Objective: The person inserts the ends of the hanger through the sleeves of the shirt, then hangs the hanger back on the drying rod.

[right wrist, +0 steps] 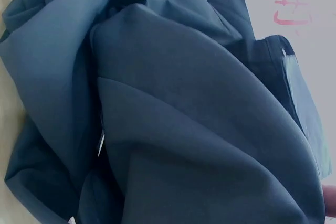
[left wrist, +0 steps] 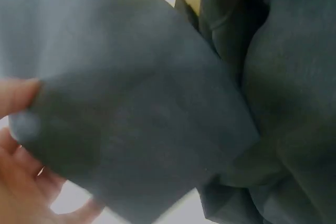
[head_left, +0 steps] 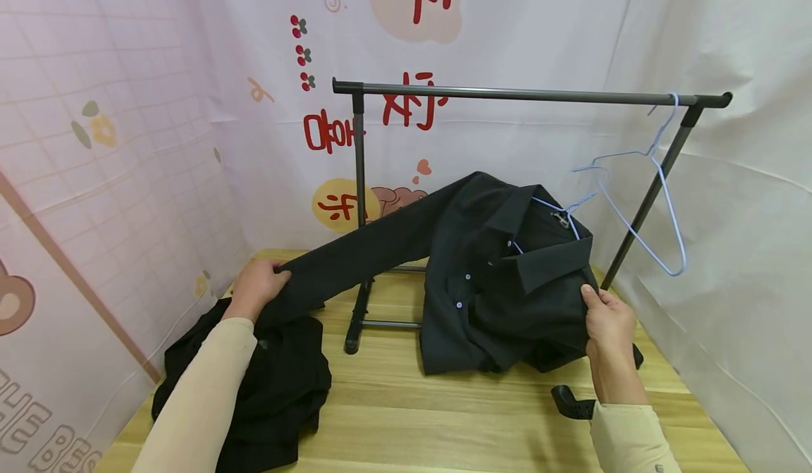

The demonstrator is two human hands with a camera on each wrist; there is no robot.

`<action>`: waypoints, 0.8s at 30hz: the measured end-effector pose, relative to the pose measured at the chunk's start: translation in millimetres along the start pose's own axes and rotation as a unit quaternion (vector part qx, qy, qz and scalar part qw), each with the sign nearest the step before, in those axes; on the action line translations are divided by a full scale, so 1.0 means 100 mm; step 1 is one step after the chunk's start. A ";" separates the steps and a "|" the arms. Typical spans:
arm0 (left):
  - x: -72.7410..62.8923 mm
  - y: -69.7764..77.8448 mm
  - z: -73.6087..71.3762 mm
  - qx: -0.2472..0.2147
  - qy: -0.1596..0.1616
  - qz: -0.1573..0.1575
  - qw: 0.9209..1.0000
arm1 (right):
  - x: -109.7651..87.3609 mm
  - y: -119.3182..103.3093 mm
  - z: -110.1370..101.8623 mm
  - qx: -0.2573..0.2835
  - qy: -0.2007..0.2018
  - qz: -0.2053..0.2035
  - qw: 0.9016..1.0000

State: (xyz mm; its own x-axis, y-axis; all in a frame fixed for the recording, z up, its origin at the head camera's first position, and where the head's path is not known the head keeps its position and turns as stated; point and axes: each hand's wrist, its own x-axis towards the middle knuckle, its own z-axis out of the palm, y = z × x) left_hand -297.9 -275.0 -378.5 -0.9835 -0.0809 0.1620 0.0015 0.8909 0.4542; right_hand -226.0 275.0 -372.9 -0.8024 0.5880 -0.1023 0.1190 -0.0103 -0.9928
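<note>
A black button-up shirt (head_left: 457, 261) is held up at an angle between both hands in the head view. A light blue wire hanger (head_left: 573, 206) shows inside its collar opening. My left hand (head_left: 259, 286) pinches the end of one outstretched sleeve (head_left: 380, 247); in the left wrist view the thumb lies over the flat cloth. On the other side, my right hand (head_left: 610, 332) grips the shirt by its shoulder area, thumb on top. Draped shirt cloth (right wrist: 184, 103) fills most of the right wrist view, where only a bit of a finger (right wrist: 329, 200) shows at the edge.
A dark metal clothes rack (head_left: 507, 94) stands behind the shirt on the wooden table (head_left: 406, 424). Another blue hanger (head_left: 666, 198) hangs at its right end. Heaped black clothing (head_left: 285, 388) lies at left, and a black rack foot (head_left: 571, 404) pokes out below my right hand.
</note>
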 end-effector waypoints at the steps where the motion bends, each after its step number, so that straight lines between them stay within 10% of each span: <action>1: 0.01 0.00 -0.01 -0.011 0.024 0.004 1.000 | 0.00 0.01 -0.01 0.012 0.006 -0.002 1.000; 6: 0.01 0.01 -0.07 -0.092 0.127 0.001 0.988 | 0.01 0.05 -0.02 0.032 0.012 -0.002 0.999; 12: 0.03 0.01 -0.18 -0.097 0.171 -0.014 0.980 | 0.00 0.07 0.00 -0.003 0.002 0.013 1.000; 24: -0.02 0.12 0.05 -0.019 0.156 -0.024 0.987 | -0.07 0.09 0.06 -0.016 0.010 -0.031 0.999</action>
State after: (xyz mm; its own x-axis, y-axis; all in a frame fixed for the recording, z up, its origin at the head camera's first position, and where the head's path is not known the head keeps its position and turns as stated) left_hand -296.4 -262.1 -377.8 -0.8785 -0.2619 0.3995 -0.0314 0.8662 0.4988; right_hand -223.0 266.3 -381.5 -0.7964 0.6035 -0.0400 0.0887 0.0511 -0.9948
